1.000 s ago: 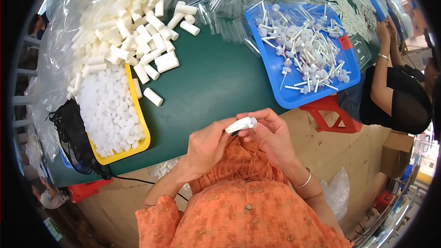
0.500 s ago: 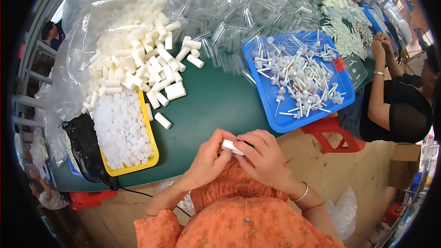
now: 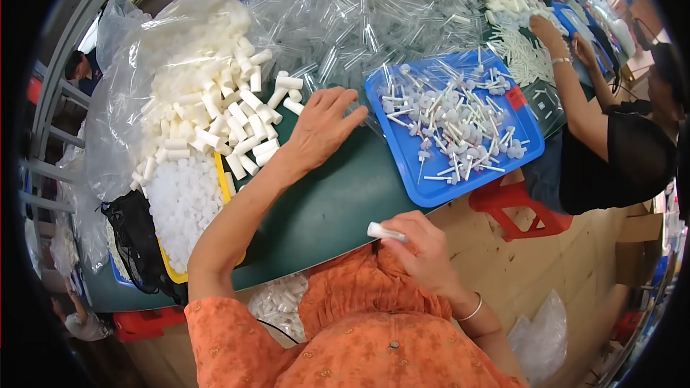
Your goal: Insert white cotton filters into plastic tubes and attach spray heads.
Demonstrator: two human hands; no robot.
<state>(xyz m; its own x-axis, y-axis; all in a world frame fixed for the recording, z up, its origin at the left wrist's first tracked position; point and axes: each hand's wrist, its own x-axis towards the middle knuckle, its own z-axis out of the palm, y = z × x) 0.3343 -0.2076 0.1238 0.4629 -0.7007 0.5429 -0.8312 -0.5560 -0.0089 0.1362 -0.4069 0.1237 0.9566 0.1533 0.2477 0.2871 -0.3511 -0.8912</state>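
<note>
My left hand [image 3: 327, 128] is stretched over the green table, its fingers apart at the near edge of a heap of clear plastic tubes [image 3: 338, 43]. A tube lies by its fingertips; whether they touch is unclear. Close to my body, my right hand [image 3: 422, 248] grips a short white cylinder [image 3: 384, 232] between thumb and fingers, with one end sticking out to the left. Left of my left hand is a pile of white foam-like cylinders [image 3: 244, 118]. A yellow tray [image 3: 225, 179] full of small white caps [image 3: 185, 205] stands below that pile.
To the right, a blue tray [image 3: 410, 169] bears many white sticks with translucent discs. A black mesh bag [image 3: 133, 233] rests beside the yellow tray. Across at the right, a co-worker [image 3: 611, 147] in black reaches toward thin white sticks [image 3: 528, 57]. A red stool [image 3: 507, 208] stands below.
My left hand has left the white cylinder and reached forward to the clear tubes. My right hand keeps the cylinder, now slightly to the right. The co-worker's arms have moved over the table.
</note>
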